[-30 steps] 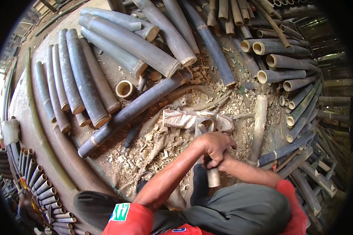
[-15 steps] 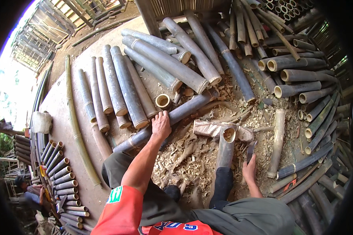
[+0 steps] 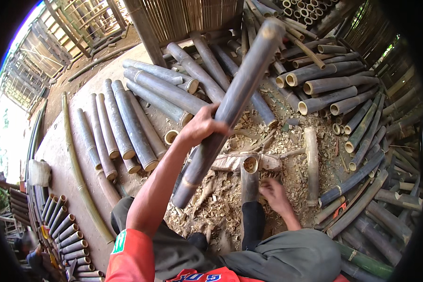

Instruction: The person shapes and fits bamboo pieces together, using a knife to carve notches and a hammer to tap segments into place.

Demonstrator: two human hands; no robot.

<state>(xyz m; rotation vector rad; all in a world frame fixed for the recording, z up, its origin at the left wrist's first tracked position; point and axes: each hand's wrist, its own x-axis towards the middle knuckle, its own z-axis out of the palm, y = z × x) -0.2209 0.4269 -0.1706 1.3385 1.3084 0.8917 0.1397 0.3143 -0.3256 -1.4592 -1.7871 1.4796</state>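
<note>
Gripping a grey bamboo pole [image 3: 230,108], left hand [image 3: 199,127]; right hand [image 3: 273,195] loosely open over wood chips [image 3: 221,207].

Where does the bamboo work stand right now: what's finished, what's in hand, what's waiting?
Done, it appears: a row of cut bamboo lengths lies sorted on the ground at left, and wood chips litter the work spot. In hand: the left hand lifts a long bamboo pole off the ground; the right hand rests by an upright short bamboo piece. Left: a heap of uncut poles at right.
</note>
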